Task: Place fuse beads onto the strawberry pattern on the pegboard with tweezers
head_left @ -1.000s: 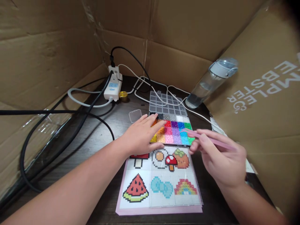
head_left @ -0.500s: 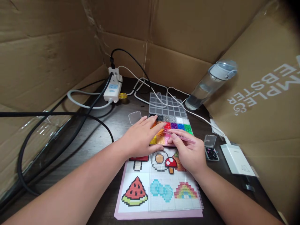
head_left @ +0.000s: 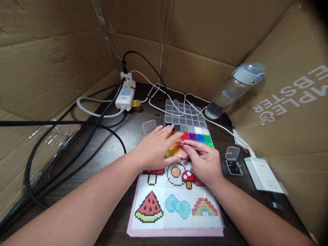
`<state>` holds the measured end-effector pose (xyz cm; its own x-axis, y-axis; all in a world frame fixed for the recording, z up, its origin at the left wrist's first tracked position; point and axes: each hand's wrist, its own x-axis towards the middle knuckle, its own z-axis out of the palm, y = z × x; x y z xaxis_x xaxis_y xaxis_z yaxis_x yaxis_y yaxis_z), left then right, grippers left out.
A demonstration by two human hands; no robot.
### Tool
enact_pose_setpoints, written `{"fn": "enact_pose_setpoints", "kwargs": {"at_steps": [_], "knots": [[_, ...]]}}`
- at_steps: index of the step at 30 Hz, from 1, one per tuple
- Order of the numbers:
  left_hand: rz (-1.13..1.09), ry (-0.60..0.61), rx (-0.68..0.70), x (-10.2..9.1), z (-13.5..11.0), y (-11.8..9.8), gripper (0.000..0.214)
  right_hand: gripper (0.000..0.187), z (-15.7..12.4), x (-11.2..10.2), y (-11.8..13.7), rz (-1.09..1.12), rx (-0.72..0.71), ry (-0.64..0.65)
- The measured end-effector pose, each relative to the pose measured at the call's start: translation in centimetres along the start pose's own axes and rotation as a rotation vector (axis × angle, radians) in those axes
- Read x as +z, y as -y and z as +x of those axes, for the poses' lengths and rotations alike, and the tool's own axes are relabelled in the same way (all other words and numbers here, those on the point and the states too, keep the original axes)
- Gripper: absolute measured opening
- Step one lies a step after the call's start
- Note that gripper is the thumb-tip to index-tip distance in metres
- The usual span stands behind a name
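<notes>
My right hand [head_left: 205, 163] pinches pink tweezers [head_left: 196, 148], whose tips reach into the orange section of a compartment box [head_left: 196, 129] of small coloured beads. Spread flat, my left hand [head_left: 159, 145] lies over the left side of that box and hides part of it. The fingers of my left hand are apart and hold nothing. Below both hands is a pattern sheet [head_left: 149, 205] with pixel pictures, among them a watermelon and a rainbow. A clear pegboard [head_left: 191, 222] covers its right part, and a small red mushroom made of beads [head_left: 189, 177] sits on it.
Behind the bead box its clear lid [head_left: 184, 112] lies open under white cables. A water bottle [head_left: 232, 90] leans at the right, near a white charger [head_left: 263, 174] and a small box of dark beads [head_left: 233, 167]. At the left are a power strip [head_left: 125, 95] and a yellow cup [head_left: 136, 105].
The tweezers' tips have shifted slightly left and my right hand has moved a little left with them. My left hand stays over the box. The whole view has shifted slightly.
</notes>
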<state>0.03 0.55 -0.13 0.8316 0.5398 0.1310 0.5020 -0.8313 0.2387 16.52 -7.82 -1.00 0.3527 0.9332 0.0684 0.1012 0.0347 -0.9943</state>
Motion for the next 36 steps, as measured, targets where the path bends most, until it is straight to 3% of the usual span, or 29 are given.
{"fn": "enact_pose_setpoints", "kwargs": {"at_steps": [25, 36], "knots": [[-0.013, -0.018, 0.006, -0.03, -0.03, 0.04, 0.077, 0.027, 0.12, 0.06, -0.25, -0.02, 0.057, 0.016], [-0.026, -0.031, 0.017, -0.05, -0.05, 0.04, 0.075, 0.021, 0.15, 0.09, -0.14, 0.034, 0.074, 0.023]]}}
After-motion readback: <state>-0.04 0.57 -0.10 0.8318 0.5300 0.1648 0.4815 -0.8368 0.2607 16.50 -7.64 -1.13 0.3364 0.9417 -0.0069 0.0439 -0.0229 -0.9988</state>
